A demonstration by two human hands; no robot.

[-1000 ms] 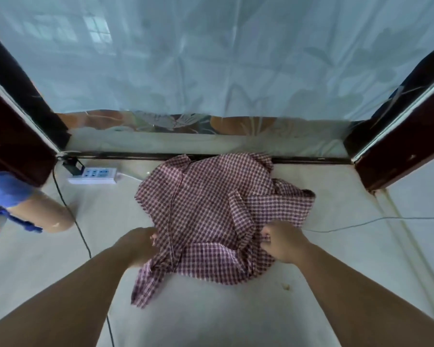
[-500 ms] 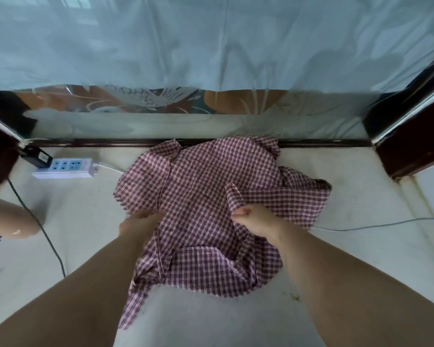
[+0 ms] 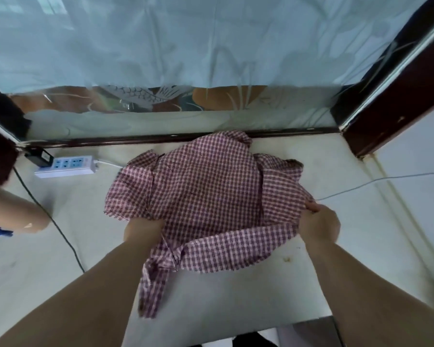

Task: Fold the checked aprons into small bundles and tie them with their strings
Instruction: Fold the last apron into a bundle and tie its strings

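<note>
A red-and-white checked apron [image 3: 206, 194] lies spread and rumpled on the pale floor [image 3: 236, 291] in front of a glass door. My left hand [image 3: 143, 227] grips its near left part, with the fingers tucked under the cloth. My right hand [image 3: 318, 221] pinches the right edge of the apron and holds it pulled out to the right. A crumpled strip of the same cloth, perhaps a string [image 3: 153, 284], trails toward me between my forearms.
A white power strip [image 3: 65, 166] sits at the back left with a black cable [image 3: 60, 229] running across the floor. A thin grey wire [image 3: 376, 180] crosses on the right. Another person's limb [image 3: 13, 211] lies at the left edge. Dark door frames [image 3: 396, 101] flank the space.
My right hand has moved from the middle of the apron out to the right, drawing the cloth flatter and wider. My left hand stays on the near left part.
</note>
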